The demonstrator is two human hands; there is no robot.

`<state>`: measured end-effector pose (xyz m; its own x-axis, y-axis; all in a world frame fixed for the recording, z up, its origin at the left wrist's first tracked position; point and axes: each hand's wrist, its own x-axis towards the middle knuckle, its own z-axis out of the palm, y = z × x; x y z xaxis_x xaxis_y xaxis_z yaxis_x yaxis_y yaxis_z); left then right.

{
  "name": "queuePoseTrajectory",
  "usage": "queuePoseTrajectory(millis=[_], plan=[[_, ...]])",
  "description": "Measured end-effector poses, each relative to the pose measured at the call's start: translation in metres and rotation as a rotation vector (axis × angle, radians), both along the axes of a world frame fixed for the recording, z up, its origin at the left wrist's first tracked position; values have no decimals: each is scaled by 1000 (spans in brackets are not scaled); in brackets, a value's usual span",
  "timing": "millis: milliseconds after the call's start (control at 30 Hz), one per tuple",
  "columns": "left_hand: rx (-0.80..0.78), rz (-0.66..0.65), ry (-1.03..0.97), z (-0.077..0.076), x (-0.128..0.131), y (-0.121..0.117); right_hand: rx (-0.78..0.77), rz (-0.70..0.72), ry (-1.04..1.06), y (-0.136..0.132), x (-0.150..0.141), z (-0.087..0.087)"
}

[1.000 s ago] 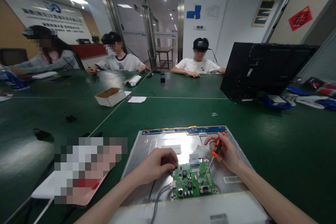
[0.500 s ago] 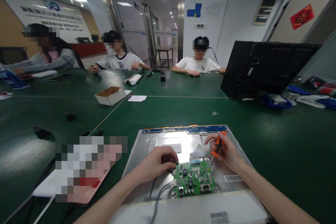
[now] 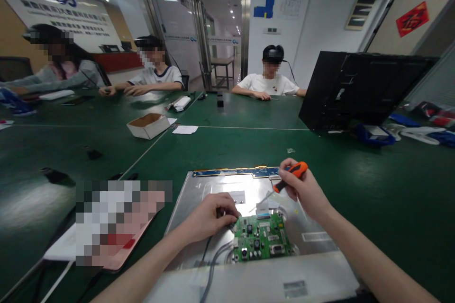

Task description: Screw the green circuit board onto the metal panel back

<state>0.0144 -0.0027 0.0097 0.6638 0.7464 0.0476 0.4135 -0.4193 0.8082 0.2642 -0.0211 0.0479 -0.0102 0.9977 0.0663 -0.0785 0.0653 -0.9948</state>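
Note:
A green circuit board [image 3: 263, 239] lies on the silver metal back of a display panel [image 3: 313, 220]. My left hand [image 3: 218, 213] is closed at the board's upper left corner, fingertips pinched there; what they grip, if anything, is hidden. My right hand [image 3: 302, 187] holds a screwdriver [image 3: 289, 177] by its orange and black handle. Its thin shaft slants down to the left, with the tip over the bare metal above the board. Grey cables [image 3: 213, 265] run from the board's left side toward me. Along the panel's far edge runs a blue circuit strip [image 3: 231, 172].
Beyond the panel stands an open cardboard box [image 3: 147, 128]. A large black screen [image 3: 362, 90] leans at the right, with a blue roll-like object [image 3: 375, 135] by its foot. A pink flat item [image 3: 142, 232] lies to the left. Several people sit across the green table [image 3: 249, 147].
My right hand has lifted the screwdriver from over the board and tilted it flatter, its tip now farther left and away from me. My left hand stays at the board's corner.

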Motion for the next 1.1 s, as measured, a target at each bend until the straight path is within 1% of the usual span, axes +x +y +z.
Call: queuePoseTrajectory(millis=[67, 133, 167, 233, 300, 400, 500, 600, 667, 800, 967, 1100], plan=[[2, 13, -4, -1, 0, -1, 99, 30, -202, 0, -13, 25], [3, 21, -15, -1, 1, -1, 253, 13, -408, 0, -25, 49], [5, 21, -20, -2, 1, -1, 332, 27, -508, 0, -31, 59], [11, 20, -30, -2, 1, -1, 433, 46, -667, 0, -41, 75], [15, 11, -44, -3, 0, 0, 504, 42, -748, -2, -48, 83], [19, 10, -48, -6, 0, 0, 514, 75, -758, -7, -52, 82], [22, 15, -26, -8, -2, 1, 517, 208, -809, -10, -49, 73], [17, -8, -31, -10, -2, 1, 595, 355, -949, -8, -45, 66], [19, -16, -38, -9, -3, 1, 633, 405, -1006, -3, -43, 63], [13, -26, -27, -8, -4, 1, 627, 406, -997, 2, -42, 63], [56, -27, -11, -11, -6, 1, 626, 457, -1019, 0, -47, 61], [44, -10, -16, -11, -5, 1, 636, 438, -1016, 1, -48, 58]])
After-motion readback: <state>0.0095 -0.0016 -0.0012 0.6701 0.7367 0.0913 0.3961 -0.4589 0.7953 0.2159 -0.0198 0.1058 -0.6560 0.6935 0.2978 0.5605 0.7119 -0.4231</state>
